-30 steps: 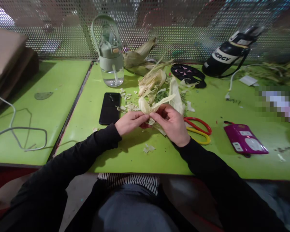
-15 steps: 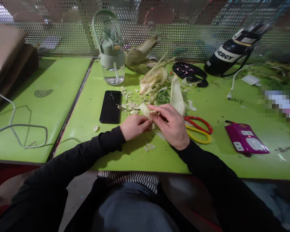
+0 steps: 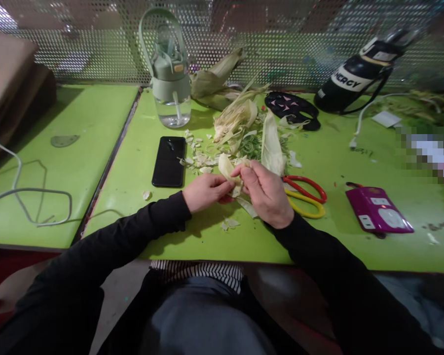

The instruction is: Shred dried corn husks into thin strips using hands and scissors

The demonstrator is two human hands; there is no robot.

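Note:
Between my hands is a pale corn husk piece [image 3: 226,166]. My left hand [image 3: 209,191] pinches its lower end. My right hand [image 3: 267,193] is closed in a pinch on its right side, with a bit of husk showing at the fingertips. Husk scraps [image 3: 200,160] lie scattered just beyond my left hand. Past my right hand stand a larger husk leaf [image 3: 272,143], a heap of green shreds [image 3: 250,147] and a bundle of dry husk strips [image 3: 234,121]. Scissors with red and yellow handles [image 3: 306,190] rest beside my right wrist, their blades hidden.
A black phone [image 3: 168,161] lies left of the scraps, with a water bottle [image 3: 170,93] behind it. Whole husks [image 3: 214,84], a black palette-like object [image 3: 292,109] and a black bottle [image 3: 355,81] are by the mesh screen. At right is a purple power socket [image 3: 379,209].
My right hand has turned and its fingers have curled in more, moving slightly right. The husk piece stands more upright. My left hand has stayed nearly in place.

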